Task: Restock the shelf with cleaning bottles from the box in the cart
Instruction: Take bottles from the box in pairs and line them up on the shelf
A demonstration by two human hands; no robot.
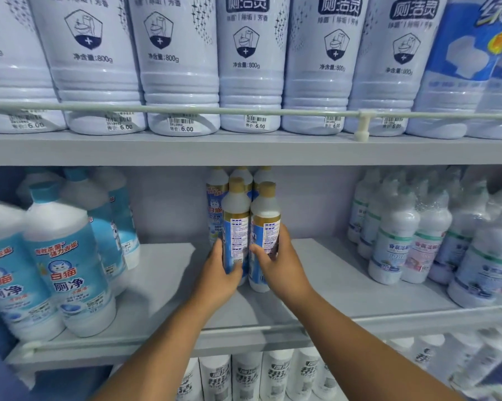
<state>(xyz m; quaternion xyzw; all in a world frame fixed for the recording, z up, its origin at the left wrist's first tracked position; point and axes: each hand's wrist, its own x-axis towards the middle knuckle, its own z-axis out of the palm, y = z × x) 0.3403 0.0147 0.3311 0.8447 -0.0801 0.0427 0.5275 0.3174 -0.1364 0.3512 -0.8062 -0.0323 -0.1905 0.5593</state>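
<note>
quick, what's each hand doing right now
Left hand: grips the left gold-capped bottle on the middle shelf.
Right hand: grips the right gold-capped bottle beside it.

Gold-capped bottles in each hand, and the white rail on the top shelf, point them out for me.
Gold-capped white bottle in the left hand [236, 227], head view, on its back label.
Gold-capped white bottle in the right hand [265, 224], head view, on its back label.
White shelf rail [244, 112], head view, mid-bar.

Cool, even bluish light; soft glare on bottle shoulders, wide-angle bending and blur at the edges, faint shadows.
</note>
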